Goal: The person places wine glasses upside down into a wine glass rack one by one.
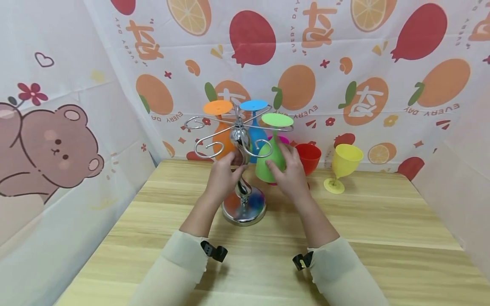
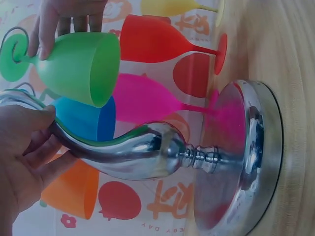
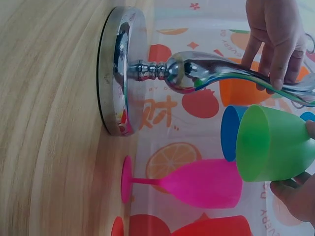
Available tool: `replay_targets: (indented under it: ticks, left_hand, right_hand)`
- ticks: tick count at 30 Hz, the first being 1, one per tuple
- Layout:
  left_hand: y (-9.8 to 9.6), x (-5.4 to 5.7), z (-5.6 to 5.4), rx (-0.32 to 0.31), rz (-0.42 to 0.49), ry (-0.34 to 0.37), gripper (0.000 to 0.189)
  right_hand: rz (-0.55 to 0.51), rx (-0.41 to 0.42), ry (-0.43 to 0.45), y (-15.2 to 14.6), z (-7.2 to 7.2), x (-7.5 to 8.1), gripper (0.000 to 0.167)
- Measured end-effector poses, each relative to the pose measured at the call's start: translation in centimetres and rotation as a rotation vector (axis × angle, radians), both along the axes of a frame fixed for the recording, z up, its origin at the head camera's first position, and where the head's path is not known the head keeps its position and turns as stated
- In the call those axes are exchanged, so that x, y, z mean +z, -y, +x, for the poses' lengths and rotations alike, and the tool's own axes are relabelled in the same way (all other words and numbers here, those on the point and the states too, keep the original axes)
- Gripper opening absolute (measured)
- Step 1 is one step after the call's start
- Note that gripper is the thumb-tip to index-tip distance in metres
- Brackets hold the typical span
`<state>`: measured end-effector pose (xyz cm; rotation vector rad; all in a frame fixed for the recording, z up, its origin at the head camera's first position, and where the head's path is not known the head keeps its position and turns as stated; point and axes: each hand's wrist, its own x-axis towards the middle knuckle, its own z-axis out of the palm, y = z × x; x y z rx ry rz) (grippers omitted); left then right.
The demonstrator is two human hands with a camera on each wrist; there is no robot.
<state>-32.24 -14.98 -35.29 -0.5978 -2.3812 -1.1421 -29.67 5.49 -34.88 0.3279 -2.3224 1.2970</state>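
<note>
Apparently for steadiness, the left hand (image 1: 223,175) grips the chrome goblet stand (image 1: 243,188); at three o'clock, the right hand (image 1: 292,175) holds the green goblet (image 1: 264,170) inverted, like the orange goblet (image 1: 223,137).

A polished chrome metal goblet stand (image 2: 147,150) stands upright on its broad round base, its wavy column gripped partway up and its thin wire arms spreading from the top into open curls. To the right of the stand's column, a light green plastic goblet (image 2: 76,69) is held upside down, mouth facing downward and clear of the stand's base, its flat round foot uppermost at one curled arm.
</note>
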Motion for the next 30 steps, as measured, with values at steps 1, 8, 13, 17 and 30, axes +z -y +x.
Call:
replay_targets:
  ticks: [1, 8, 13, 17, 30]
  left_hand:
    - [0.0, -0.2, 0.0, 0.003, -0.013, -0.018, 0.02]
    - [0.1, -0.8, -0.1, 0.042, -0.087, -0.073, 0.021]
    - [0.3, -1.2, -0.1, 0.079, -0.117, -0.104, 0.021]
    - [0.4, -1.5, -0.1, 0.109, -0.126, -0.109, 0.024]
    - [-0.5, -2.5, -0.4, 0.171, -0.116, -0.109, 0.02]
  right_hand:
    - [-0.001, -0.004, -0.006, 0.0, -0.1, -0.1, 0.067]
    - [0.004, -0.022, -0.01, 0.2, -0.4, -0.2, 0.067]
    - [0.023, -0.048, -0.028, 0.5, -0.7, -0.4, 0.067]
    - [0.037, -0.062, -0.036, 0.9, -1.3, -0.4, 0.068]
    - [0.052, -0.135, -0.04, 1.1, -2.8, 0.0, 0.055]
